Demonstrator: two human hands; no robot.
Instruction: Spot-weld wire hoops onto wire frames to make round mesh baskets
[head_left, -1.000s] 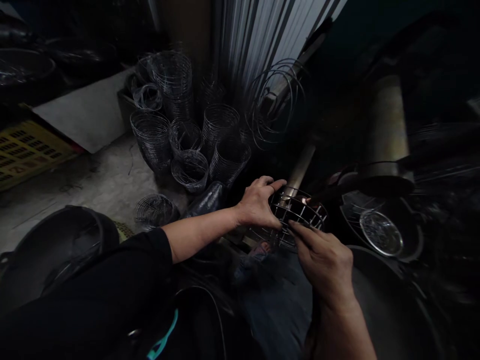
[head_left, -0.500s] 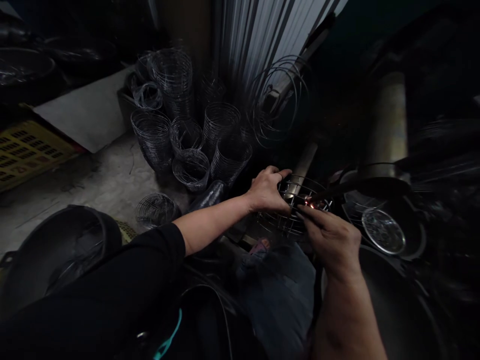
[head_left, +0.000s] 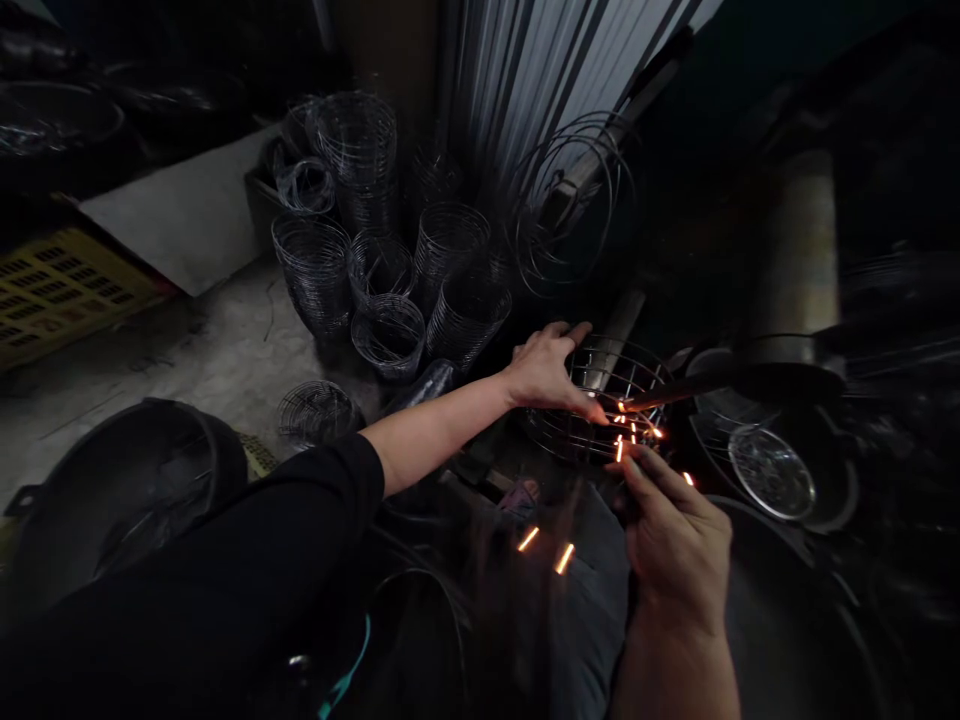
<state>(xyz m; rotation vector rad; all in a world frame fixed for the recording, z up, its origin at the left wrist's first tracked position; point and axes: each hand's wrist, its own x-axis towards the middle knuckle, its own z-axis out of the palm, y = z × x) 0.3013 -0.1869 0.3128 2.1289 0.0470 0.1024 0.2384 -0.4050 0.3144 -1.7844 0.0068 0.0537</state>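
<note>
A round wire basket [head_left: 559, 432] stands under the electrode arm of what looks like a spot welder, whose dark tip [head_left: 652, 392] meets its wires. My left hand [head_left: 546, 372] grips the basket's left side, thumb along the near wires and fingers over the far side. Orange sparks [head_left: 619, 448] fly from the contact point, and several streaks fall toward my lap. My right hand [head_left: 675, 535] is closed just below and right of the sparks, its fingertips pinched near the wires. What it pinches is hidden by the fingers and glare.
Stacks of wire rings or baskets [head_left: 454, 240] stand beyond my left arm, with a wire coil [head_left: 319, 412] on the floor. Black tubs sit left [head_left: 142, 510] and right [head_left: 780, 590]. Wire hoops [head_left: 574, 200] hang on a bar. A yellow crate [head_left: 67, 290] lies far left.
Sparks have grown from a small glow to bright streaks flying outward. My right hand has drawn back slightly toward me; my left hand stays on the wire basket. The view has shifted a little.
</note>
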